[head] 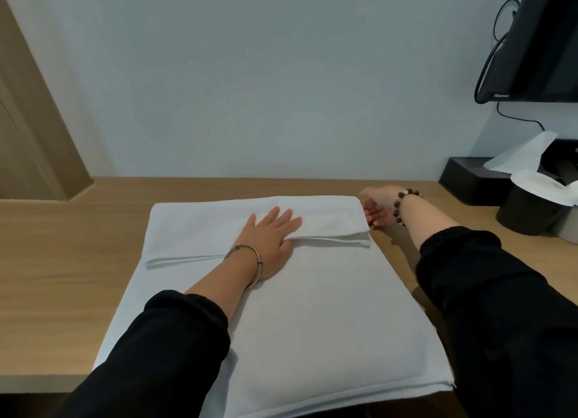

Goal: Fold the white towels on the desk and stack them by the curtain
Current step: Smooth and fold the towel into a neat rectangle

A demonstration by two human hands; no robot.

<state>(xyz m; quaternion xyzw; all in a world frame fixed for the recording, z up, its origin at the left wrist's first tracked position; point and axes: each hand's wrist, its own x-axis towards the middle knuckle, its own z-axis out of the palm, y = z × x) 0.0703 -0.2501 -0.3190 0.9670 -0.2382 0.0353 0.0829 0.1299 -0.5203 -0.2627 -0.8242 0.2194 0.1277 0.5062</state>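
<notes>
One wood-grain bench [62,245] carries one soft white towel [312,308], a broad rectangle with its far edge folded into a flat band. My left hand [269,239] lies flat on that band, fingers straight. My right hand [380,206] sits at the band's right end; I cannot tell if it grips. One black tissue box [466,177] stands far right.

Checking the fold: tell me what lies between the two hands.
Head view: only the white towel's folded-over flap spans from left hand to right hand.

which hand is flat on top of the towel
The left hand, palm down on the white towel; the right hand is off the towel, beside its right edge.
</notes>
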